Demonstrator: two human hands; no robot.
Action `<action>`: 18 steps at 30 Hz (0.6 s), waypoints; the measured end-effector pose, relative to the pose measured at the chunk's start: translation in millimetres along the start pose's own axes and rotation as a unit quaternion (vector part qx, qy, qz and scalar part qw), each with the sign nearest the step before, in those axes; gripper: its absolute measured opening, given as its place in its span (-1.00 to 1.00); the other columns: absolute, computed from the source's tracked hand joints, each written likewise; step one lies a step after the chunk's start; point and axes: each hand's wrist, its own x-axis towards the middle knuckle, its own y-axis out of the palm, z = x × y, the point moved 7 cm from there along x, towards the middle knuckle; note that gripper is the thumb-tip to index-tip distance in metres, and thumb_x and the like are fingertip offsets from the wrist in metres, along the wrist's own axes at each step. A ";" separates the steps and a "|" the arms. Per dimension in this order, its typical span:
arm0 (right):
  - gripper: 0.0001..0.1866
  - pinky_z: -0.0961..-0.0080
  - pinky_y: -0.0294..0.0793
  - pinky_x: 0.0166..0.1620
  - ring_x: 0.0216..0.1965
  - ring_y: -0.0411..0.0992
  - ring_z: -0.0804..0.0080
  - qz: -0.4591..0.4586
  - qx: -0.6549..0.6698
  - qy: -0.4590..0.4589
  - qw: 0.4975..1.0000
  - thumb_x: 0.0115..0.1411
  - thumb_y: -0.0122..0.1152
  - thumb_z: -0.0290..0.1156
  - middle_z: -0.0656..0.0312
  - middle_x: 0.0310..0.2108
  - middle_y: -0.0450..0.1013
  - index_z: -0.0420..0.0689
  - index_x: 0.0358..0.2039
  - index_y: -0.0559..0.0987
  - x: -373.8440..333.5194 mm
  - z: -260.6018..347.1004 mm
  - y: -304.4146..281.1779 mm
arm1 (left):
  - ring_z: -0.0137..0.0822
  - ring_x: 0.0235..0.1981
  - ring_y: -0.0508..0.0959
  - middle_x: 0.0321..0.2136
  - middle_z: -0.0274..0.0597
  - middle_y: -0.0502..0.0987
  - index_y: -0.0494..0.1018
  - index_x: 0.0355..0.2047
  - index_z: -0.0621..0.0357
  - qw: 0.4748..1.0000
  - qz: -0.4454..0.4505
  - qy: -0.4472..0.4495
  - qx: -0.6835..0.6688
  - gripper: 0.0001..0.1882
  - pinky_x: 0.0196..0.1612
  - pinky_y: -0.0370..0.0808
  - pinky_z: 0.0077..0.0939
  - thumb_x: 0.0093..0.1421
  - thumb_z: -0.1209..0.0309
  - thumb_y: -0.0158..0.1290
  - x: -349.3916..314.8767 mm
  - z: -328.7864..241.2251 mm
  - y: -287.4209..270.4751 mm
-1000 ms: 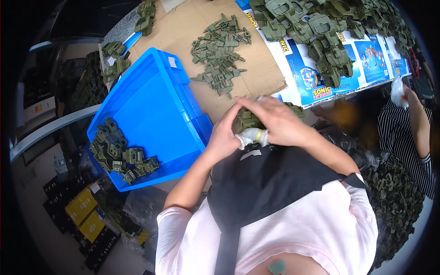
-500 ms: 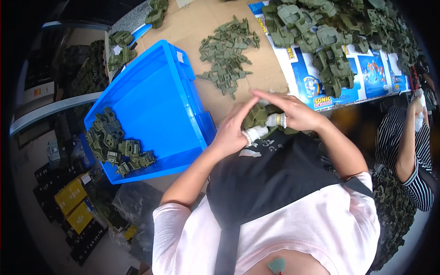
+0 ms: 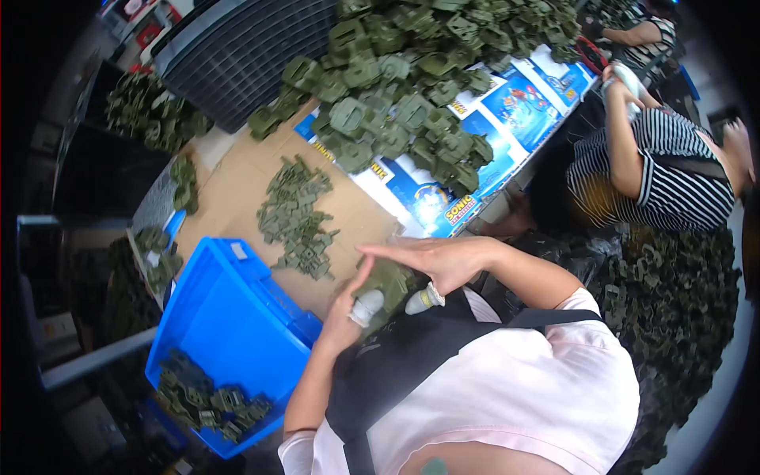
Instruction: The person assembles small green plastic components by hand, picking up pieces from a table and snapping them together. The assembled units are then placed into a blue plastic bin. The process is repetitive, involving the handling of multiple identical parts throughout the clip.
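Note:
My left hand (image 3: 342,318) and my right hand (image 3: 447,263) are close together over the table's near edge, in front of the black apron. Between them is an olive-green moulded plastic part (image 3: 386,286), gripped from both sides and partly hidden by the fingers. Both thumbs wear white coverings, and the forefingers reach forward until their tips nearly meet. Just beyond lies a loose pile of small green plastic pieces (image 3: 297,214) on the cardboard (image 3: 229,178). To the left of my left hand stands a blue bin (image 3: 229,317) with several larger green parts (image 3: 207,400) at its near end.
A big heap of green parts (image 3: 412,103) covers the far table, partly on a blue printed sheet (image 3: 507,119). Behind it stands a dark ribbed crate (image 3: 245,59). At right, a person in a striped shirt (image 3: 657,158) holds something white. More green parts (image 3: 657,317) are piled below.
The view has swung, so the table and bin appear lower and farther left, and more of the right side shows. Both hands stay together around the green part.

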 end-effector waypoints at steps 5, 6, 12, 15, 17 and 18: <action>-0.18 0.37 0.22 0.06 0.03 0.24 0.11 -0.085 -0.098 0.108 0.986 -0.12 0.09 -0.65 -0.03 -0.06 0.23 0.03 0.21 0.13 -31.7 -31.2 6.3 | 0.02 0.05 0.31 0.07 0.17 0.22 -0.03 0.21 0.19 0.979 -0.084 0.106 0.151 -0.09 0.10 0.20 -0.28 -0.06 0.18 0.19 -5.4 -12.7 -17.2; -0.22 0.38 0.22 0.07 0.04 0.24 0.15 -0.136 -0.038 0.108 0.984 -0.09 0.13 -0.61 0.00 -0.03 0.22 0.00 0.20 0.15 -42.8 -30.8 -1.3 | -0.02 0.06 0.31 0.09 0.15 0.20 -0.10 0.23 0.17 0.992 -0.076 0.097 0.022 -0.01 0.09 0.23 -0.30 -0.14 0.27 0.24 -8.7 -7.2 -22.2; -0.36 0.43 0.20 0.10 0.07 0.23 0.31 -0.285 0.174 0.110 0.936 -0.03 0.28 -0.43 0.14 0.03 0.28 -0.09 0.10 0.29 -74.7 -55.1 3.0 | -0.19 0.05 0.33 0.06 0.03 0.22 -0.34 0.25 0.11 0.988 -0.071 0.084 -0.108 0.22 0.03 0.34 -0.38 -0.27 0.61 0.30 -11.5 -1.8 -19.2; -0.41 0.39 0.20 0.10 0.05 0.25 0.30 -0.278 0.000 0.099 0.956 -0.07 0.30 -0.41 0.15 -0.02 0.35 -0.11 0.03 0.37 -81.5 -42.5 -3.1 | -0.22 -0.01 0.38 0.04 -0.04 0.23 -0.37 0.25 0.11 0.990 -0.082 0.038 -0.110 0.18 0.02 0.36 -0.39 -0.20 0.67 0.25 -7.2 9.2 -9.0; -0.46 0.38 0.18 0.10 0.03 0.27 0.28 -0.318 -0.018 0.086 0.944 -0.10 0.31 -0.40 0.13 -0.02 0.35 -0.13 -0.03 0.43 -89.0 -35.2 -18.5 | -0.20 0.02 0.35 0.04 -0.02 0.22 -0.40 0.25 0.11 0.984 -0.097 0.083 -0.124 0.19 0.05 0.32 -0.38 -0.19 0.66 0.25 3.5 -8.5 -5.1; -0.48 0.38 0.16 0.10 0.02 0.28 0.27 -0.338 -0.030 0.082 0.937 -0.12 0.31 -0.40 0.13 -0.02 0.35 -0.14 -0.07 0.45 -94.9 -32.2 -28.6 | -0.20 0.03 0.33 0.05 -0.01 0.21 -0.42 0.25 0.10 0.980 -0.103 0.108 -0.134 0.19 0.06 0.30 -0.37 -0.19 0.65 0.25 11.5 -15.5 -3.2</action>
